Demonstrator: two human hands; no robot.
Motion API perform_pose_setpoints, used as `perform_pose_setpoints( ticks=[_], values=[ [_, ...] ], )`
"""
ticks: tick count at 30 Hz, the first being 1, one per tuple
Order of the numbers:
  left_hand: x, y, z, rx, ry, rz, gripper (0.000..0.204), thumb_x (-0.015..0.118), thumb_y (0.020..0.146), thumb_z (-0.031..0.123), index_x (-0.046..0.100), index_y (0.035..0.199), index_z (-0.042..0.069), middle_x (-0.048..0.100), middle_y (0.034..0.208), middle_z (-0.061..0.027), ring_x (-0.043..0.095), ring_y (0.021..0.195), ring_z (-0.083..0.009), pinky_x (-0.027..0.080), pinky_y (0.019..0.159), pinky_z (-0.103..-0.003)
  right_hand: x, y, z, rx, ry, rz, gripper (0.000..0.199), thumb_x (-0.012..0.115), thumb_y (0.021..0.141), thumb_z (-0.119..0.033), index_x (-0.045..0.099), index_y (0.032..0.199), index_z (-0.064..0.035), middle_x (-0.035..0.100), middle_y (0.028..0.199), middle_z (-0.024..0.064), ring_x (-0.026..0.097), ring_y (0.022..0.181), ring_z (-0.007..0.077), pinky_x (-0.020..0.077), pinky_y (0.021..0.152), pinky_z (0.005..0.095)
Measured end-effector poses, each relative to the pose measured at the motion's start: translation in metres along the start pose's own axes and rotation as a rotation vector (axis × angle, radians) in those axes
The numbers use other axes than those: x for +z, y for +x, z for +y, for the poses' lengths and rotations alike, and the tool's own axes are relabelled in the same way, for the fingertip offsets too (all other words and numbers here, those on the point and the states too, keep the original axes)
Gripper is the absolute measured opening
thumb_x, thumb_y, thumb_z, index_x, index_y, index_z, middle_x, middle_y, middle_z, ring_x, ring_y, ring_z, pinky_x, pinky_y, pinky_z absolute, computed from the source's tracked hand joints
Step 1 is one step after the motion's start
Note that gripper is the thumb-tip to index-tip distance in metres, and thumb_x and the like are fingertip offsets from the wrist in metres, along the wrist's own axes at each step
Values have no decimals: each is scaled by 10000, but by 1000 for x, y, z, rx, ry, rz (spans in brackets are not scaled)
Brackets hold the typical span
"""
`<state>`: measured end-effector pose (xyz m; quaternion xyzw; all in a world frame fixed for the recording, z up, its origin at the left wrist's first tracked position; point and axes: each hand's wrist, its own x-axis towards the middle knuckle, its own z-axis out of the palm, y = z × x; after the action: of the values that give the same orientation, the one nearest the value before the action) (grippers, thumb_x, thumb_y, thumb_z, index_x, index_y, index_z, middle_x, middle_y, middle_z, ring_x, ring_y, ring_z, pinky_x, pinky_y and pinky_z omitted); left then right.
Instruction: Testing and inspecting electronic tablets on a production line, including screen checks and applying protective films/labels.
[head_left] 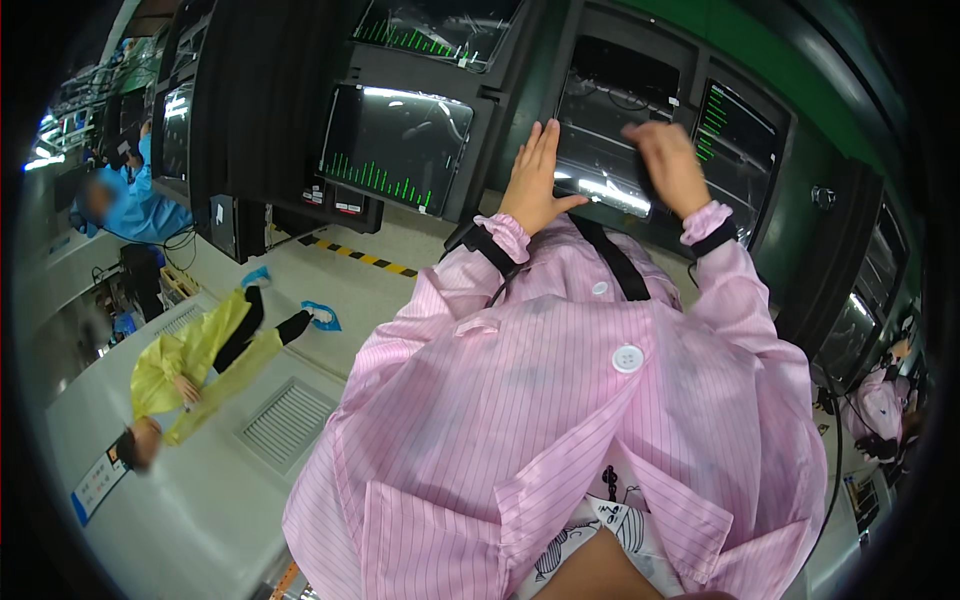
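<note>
My left hand (535, 182) lies open along the left edge of a dark glossy screen (590, 150) set in a black frame. Its fingers are stretched upward and its thumb points right, across the screen's near edge. Over the right part of the same screen is my right hand (670, 165), with fingers bent and pointing left. Those fingers are slightly blurred, and whether they hold anything does not show. Bright light strips reflect in the screen. Both arms wear pink striped sleeves with black bands at the wrists.
Right of my hands is another screen (735, 130) with green bars. Left stands a screen (395, 150) with green bars, in a dark frame. A person in a yellow coat (185, 360) is on the left, another in blue (150, 205) farther off. Yellow-black tape (365, 258) marks the floor.
</note>
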<state>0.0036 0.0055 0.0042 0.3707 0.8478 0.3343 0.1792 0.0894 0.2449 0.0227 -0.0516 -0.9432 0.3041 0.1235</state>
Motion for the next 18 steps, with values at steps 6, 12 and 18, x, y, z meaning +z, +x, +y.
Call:
perform_pose_setpoints(
  ticks=[6,12,18],
  values=[
    [-1,2,1,35,52,13,1148,866,635,290,157,1484,-20,261,1515,-212,203,1425,-384,232,1152,-431,-3,-13,-32,-127,205,-184,153,518,915,-78,622,1024,-54,595,956,136,574,907,337,471,836,409],
    [-2,3,-1,30,59,-12,1158,852,646,322,131,1497,10,222,1542,-176,157,1448,-352,219,1146,-498,-12,-1,-5,49,-29,177,177,527,896,-62,624,1044,-64,612,934,128,583,854,329,491,757,415],
    [-3,1,4,16,92,-14,1142,858,648,297,150,1486,-23,242,1523,-220,190,1430,-381,233,1153,-421,-6,-9,40,19,-255,181,143,545,876,-73,623,996,-72,617,874,104,554,837,316,468,759,411]
  ],
)
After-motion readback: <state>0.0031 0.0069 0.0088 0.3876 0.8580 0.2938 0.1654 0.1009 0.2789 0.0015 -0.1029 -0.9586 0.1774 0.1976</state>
